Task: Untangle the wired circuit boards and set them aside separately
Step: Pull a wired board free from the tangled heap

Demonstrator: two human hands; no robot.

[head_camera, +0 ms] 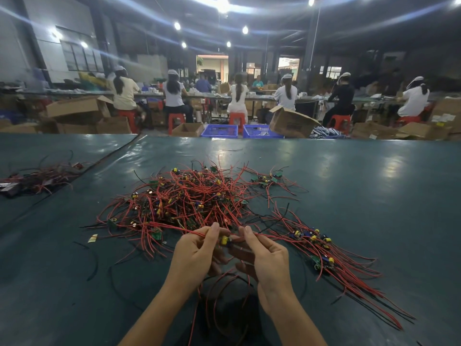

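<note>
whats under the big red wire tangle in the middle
The dark green table cover shows around the tangle. Small circuit boards with yellow parts poke through it; whatever lies deeper beneath them is covered.

The board between the left hand and right hand hides behind fingers pinching its red wires; only a yellow part shows. The far-left pile is blurred and cut off by the edge.

- A big dark green shiny counter in front.
- Bright round ceiling lights above.
- Brown cardboard boxes, red plastic stools and blue plastic baskets behind.
</note>
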